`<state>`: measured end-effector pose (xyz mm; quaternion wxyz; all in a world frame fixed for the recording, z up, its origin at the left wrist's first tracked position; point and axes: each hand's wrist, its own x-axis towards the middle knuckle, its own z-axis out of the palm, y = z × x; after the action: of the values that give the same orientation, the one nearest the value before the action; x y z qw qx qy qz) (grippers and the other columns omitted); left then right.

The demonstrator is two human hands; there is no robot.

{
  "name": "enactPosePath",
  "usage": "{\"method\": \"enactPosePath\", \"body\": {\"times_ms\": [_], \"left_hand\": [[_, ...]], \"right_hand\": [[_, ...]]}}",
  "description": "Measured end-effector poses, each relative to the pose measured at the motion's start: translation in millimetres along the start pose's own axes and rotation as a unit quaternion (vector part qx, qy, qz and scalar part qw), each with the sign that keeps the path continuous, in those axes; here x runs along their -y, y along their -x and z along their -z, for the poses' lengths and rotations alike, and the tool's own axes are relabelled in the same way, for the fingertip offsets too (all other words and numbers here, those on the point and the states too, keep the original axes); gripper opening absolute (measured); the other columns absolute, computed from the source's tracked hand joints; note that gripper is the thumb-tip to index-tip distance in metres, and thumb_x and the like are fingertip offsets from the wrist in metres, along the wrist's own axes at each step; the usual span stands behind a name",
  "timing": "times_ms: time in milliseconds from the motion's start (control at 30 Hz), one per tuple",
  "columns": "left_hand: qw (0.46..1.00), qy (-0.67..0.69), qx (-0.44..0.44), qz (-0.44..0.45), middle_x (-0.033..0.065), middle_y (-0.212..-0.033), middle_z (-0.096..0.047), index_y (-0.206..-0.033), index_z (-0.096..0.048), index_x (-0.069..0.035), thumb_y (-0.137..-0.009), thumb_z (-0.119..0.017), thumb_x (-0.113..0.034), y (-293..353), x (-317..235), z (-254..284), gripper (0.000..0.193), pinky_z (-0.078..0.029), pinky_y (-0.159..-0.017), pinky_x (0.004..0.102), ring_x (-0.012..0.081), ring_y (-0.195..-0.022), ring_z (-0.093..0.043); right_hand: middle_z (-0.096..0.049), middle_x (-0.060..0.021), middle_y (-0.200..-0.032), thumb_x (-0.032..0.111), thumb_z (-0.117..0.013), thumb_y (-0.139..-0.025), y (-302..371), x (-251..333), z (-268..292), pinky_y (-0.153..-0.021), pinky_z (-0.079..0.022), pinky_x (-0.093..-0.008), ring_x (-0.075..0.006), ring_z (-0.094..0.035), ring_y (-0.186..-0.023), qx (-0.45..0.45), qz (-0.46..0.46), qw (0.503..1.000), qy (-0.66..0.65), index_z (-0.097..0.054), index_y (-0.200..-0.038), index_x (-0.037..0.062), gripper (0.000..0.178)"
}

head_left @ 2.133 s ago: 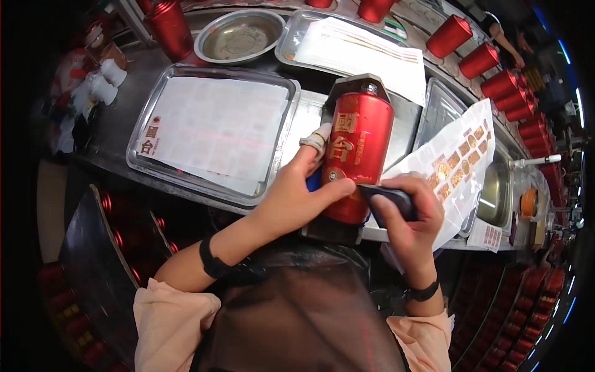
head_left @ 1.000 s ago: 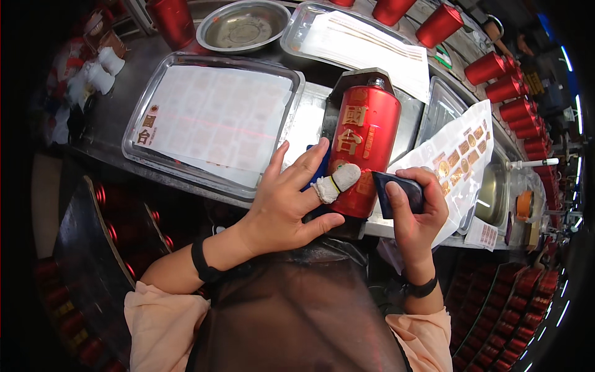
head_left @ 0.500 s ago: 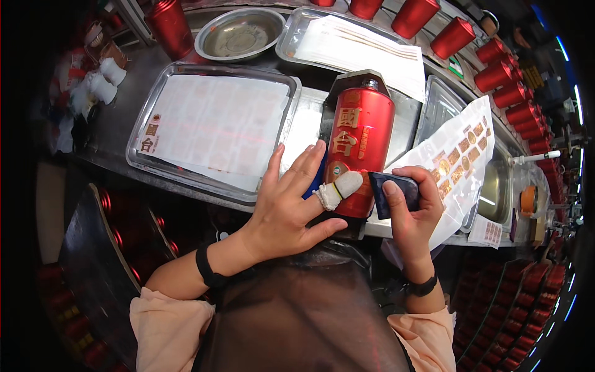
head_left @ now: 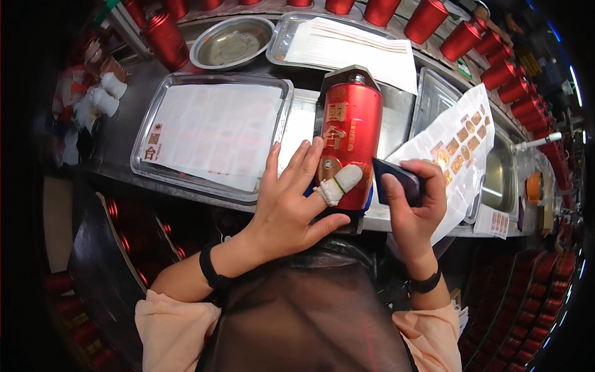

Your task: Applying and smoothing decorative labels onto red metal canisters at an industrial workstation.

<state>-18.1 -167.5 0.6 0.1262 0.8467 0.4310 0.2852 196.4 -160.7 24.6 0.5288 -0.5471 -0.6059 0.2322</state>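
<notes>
A red bottle (head_left: 358, 118) with raised gold characters lies in a dark holder (head_left: 372, 75), its neck pointing away from me. My left hand (head_left: 288, 198) is open, with fingers spread over the bottle's lower left side. A white cloth finger cover (head_left: 341, 185), banded by a yellow ring, wraps one finger, which rests on the bottle's lower front. Thumb and fingers of my right hand (head_left: 424, 208) pinch a dark, flat scraper-like piece (head_left: 400, 181) just beside the bottle's lower right edge. Part of a blue surface shows under the bottle.
To the left is a metal tray (head_left: 141, 158) with a white label sheet (head_left: 214, 127). Behind stand a metal bowl (head_left: 201, 59) and another tray (head_left: 280, 46) with white strips. A sheet of gold stickers (head_left: 462, 146) lies right. Several red bottles (head_left: 426, 22) line the back shelf.
The whole view has shifted slightly. The dark piece in my right hand has turned a little and sits just off the bottle's edge. My left hand stays much the same on the bottle.
</notes>
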Motion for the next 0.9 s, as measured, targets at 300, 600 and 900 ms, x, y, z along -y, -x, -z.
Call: {"method": "enactPosePath", "body": {"times_ms": [300,600,900], "left_hand": [[0.969,0.226,-0.088,0.040,0.0272,-0.139,-0.054,-0.128,-0.059,0.006,-0.080,-0.072,-0.014,11,15,8,0.054,-0.022,-0.117,0.0546,0.0368,-0.133,-0.050],[0.986,0.154,0.039,0.058,0.0234,-0.160,-0.023,-0.157,-0.009,0.002,-0.071,-0.077,-0.007,-11,11,-22,0.110,-0.023,-0.119,0.0399,0.0311,-0.149,-0.025],[0.970,0.214,-0.007,0.113,0.0228,-0.153,-0.039,-0.156,-0.013,0.003,-0.071,-0.088,-0.014,-13,8,-28,0.114,-0.039,-0.110,0.0366,0.0285,-0.137,-0.046]], "right_hand": [[-0.068,-0.0097,-0.096,0.000,-0.076,-0.069,4,14,6,-0.068,-0.048,-0.0361,-0.0280,-0.064,-0.081,0.178,0.208,0.960,0.061,-0.069,-0.099,0.0069,0.032],[-0.064,-0.0138,-0.082,0.011,-0.073,-0.083,3,-8,-13,-0.065,-0.051,-0.0346,-0.0263,-0.065,-0.071,0.030,-0.045,0.998,0.035,-0.063,-0.096,0.0011,0.020],[-0.067,-0.0148,-0.086,0.011,-0.073,-0.083,-7,2,-9,-0.069,-0.052,-0.0333,-0.0251,-0.067,-0.077,0.016,-0.032,0.999,-0.033,-0.064,-0.096,0.0003,0.019]]}}
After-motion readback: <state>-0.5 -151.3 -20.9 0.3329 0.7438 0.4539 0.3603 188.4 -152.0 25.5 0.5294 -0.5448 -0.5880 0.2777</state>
